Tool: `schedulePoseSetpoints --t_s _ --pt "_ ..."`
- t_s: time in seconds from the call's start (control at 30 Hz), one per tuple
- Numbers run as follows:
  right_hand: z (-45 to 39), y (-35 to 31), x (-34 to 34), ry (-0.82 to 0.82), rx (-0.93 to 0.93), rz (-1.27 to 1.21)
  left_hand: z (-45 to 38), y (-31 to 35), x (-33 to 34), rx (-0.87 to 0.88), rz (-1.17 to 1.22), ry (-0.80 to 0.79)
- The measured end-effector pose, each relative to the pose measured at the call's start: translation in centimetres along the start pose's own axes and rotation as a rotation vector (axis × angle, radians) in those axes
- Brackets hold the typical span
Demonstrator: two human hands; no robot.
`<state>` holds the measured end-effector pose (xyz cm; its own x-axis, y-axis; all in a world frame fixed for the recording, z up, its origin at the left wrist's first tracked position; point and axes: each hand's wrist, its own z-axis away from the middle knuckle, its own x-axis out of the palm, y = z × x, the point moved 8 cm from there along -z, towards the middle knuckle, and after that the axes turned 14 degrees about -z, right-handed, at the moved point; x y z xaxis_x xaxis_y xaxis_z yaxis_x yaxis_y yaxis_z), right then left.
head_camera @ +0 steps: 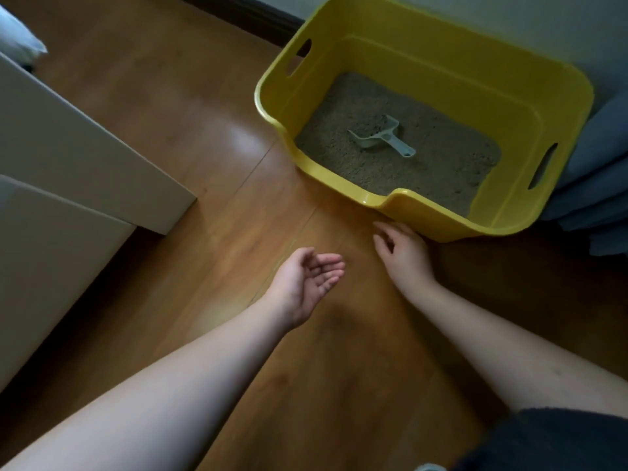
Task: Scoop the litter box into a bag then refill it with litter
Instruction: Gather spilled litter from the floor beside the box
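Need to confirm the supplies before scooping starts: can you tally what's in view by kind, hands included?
Yellow litter box: 1
Scoop, lying on the litter: 1
Hands, both holding nothing: 2, left hand, right hand
Bags: 0 in view
Total: 4

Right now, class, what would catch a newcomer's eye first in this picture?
The bright yellow litter box stands out at upper right on the wooden floor, against the wall. A pale scoop lies on the grey litter inside it. Two bare arms reach forward: the left hand palm up over the floor, the right hand close to the box's near rim.
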<state>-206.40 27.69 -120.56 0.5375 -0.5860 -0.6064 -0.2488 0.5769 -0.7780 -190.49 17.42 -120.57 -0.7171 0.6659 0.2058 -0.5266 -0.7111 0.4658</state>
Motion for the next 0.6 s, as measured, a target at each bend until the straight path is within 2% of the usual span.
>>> schedulePoseSetpoints --t_s 0.23,0.33,0.6 --pt "-3.1 -4.2 6.6 -0.136 -0.214 0.256 0.5 1.1 -2.8 0.074 0.282 -0.029" --pt "-4.4 -4.7 7.3 -0.105 -0.220 0.363 0.7 1.2 -3.1 0.108 0.368 -0.052" --pt "-5.5 -4.3 8.6 -0.171 -0.222 0.657 1.4 0.8 -3.5 0.131 0.452 -0.071"
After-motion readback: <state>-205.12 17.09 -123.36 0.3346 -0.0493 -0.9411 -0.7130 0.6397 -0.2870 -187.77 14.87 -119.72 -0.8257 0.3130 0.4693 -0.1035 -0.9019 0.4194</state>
